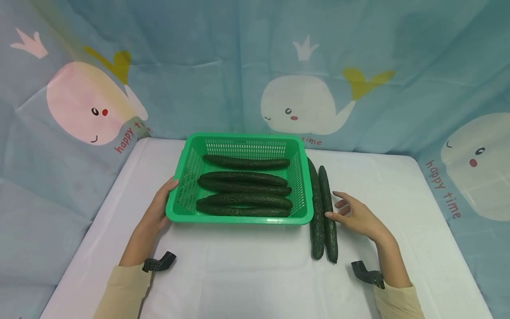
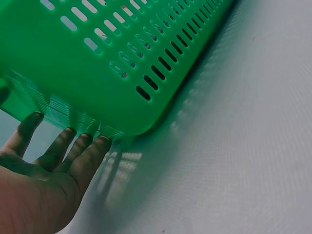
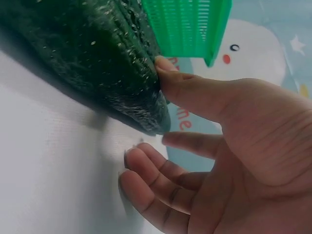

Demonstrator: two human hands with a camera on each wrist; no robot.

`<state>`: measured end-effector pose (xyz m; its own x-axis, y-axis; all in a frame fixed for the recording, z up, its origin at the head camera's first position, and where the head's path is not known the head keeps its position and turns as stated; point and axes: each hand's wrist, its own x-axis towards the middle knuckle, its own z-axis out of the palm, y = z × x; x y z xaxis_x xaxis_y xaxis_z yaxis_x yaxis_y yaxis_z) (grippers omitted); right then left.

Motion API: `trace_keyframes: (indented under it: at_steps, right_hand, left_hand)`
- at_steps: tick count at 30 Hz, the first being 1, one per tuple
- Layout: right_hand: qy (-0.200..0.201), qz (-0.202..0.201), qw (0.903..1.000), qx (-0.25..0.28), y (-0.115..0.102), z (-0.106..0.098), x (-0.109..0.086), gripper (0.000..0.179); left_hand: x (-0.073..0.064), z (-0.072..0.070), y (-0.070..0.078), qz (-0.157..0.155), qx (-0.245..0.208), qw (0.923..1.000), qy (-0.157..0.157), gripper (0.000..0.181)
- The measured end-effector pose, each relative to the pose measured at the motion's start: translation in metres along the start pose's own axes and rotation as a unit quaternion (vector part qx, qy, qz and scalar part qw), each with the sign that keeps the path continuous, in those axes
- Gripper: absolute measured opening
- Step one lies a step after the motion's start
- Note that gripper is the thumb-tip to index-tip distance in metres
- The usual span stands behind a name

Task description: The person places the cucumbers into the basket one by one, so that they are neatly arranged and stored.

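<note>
In the head view a green plastic basket [image 1: 239, 219] holds several dark green cucumbers [image 1: 245, 179] lying crosswise. My left hand [image 1: 160, 204] is at the basket's left side. The left wrist view shows extended fingertips [image 2: 100, 140] touching the slotted wall. Two more cucumbers lie lengthwise on the table, just right of the basket: an inner cucumber [image 1: 317, 221] and an outer cucumber [image 1: 329, 212]. Beside the outer one is my right hand [image 1: 358, 217], its thumb touching the skin. In the right wrist view the other fingers [image 3: 136, 187] are loosely bent and apart from the cucumber.
A white cloth covers the table [image 1: 247, 270]. Behind and at both sides hangs a blue curtain [image 1: 191, 79] printed with whales. Each wrist wears a dark strap-mounted device, a left one [image 1: 159, 262] and a right one [image 1: 367, 274].
</note>
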<state>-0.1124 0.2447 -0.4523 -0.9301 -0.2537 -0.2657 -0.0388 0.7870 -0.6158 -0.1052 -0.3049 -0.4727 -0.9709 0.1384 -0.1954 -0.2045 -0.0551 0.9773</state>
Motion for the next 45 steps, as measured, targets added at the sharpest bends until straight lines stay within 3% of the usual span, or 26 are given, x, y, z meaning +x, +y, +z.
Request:
trace_keyframes:
  at_steps: [7, 12, 18, 27, 38, 45]
  right_hand:
    - [-0.006, -0.04, 0.9986, 0.033, 0.004, -0.004, -0.006, 0.076]
    - [-0.004, -0.067, 0.9978, 0.0, 0.002, -0.004, -0.008, 0.061]
    - [0.021, -0.068, 0.997, -0.033, -0.004, -0.004, -0.008, 0.064]
    - [0.04, -0.031, 0.9946, -0.09, -0.013, 0.001, -0.014, 0.073]
    - [0.065, 0.036, 0.9903, -0.117, -0.02, 0.002, -0.014, 0.072]
    - [0.044, 0.04, 0.9901, -0.127, -0.025, 0.002, -0.007, 0.076]
  left_hand:
    - [0.001, 0.002, 0.001, 0.008, -0.002, 1.0, -0.002, 0.076]
    - [0.002, 0.003, 0.001, 0.014, -0.004, 0.9999, -0.003, 0.076]
    - [0.003, 0.005, 0.004, 0.013, -0.003, 0.9999, -0.007, 0.076]
    - [0.005, 0.005, 0.003, 0.006, 0.002, 1.0, 0.001, 0.079]
    - [0.005, 0.005, -0.003, 0.004, -0.005, 1.0, 0.005, 0.079]
    - [-0.001, 0.0, -0.001, 0.01, -0.004, 0.9999, 0.0, 0.077]
